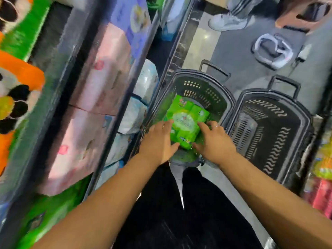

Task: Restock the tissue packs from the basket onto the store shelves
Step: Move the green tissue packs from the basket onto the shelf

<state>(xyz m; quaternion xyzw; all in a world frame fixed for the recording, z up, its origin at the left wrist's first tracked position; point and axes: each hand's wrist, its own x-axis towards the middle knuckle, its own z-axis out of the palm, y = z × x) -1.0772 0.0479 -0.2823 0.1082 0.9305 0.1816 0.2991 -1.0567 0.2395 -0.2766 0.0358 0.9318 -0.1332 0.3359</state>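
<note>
Item: green tissue pack [186,121], a multi-pack in bright green wrap. It sits inside the dark plastic basket [197,88] on the floor, toward the near end. I cannot tell whether it rests on the bottom or is raised off it.

Left hand [158,139]: its fingers lie along the pack's left side and the thumb is tucked at the near edge, gripping it.

Right hand [213,141]: its fingers curl onto the pack's right side and the thumb is at the near corner, also gripping. Each hand wears a ring.

Second basket [273,126]: same dark type, just right of the first, with the rims close together.

Shelves [115,87]: on the left, blurred. They hold pink packs [100,78] in a stack, white-blue packs [145,79] on the lower level beside the basket, and green packs [48,212] at near left.

Floor, far side: another person's pale shoe [226,21] and a white ring-shaped object [271,49].

Right edge: coloured goods, too blurred to identify.
</note>
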